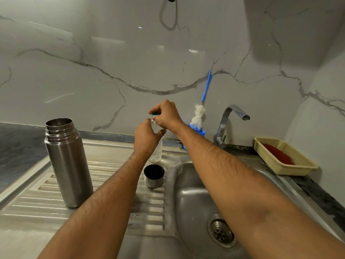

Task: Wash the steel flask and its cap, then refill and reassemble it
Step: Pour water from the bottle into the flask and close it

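Note:
The steel flask (68, 163) stands upright and uncapped on the ribbed drainboard (37, 199) at the left. Its steel cap (154, 176) sits mouth up on the drainboard near the sink's edge. Behind the cap stands a clear plastic water bottle (156, 152) with a green cap (154, 114). My left hand (147, 139) grips the bottle's upper body. My right hand (166, 114) pinches the green cap from above. The hands hide most of the bottle's neck.
The sink basin (197, 206) with its drain (221, 232) lies at the right, under a chrome tap (228, 122). A blue-handled bottle brush (200, 113) stands in a blue holder against the marble wall. A yellow basket (285, 157) with a red scrubber sits far right.

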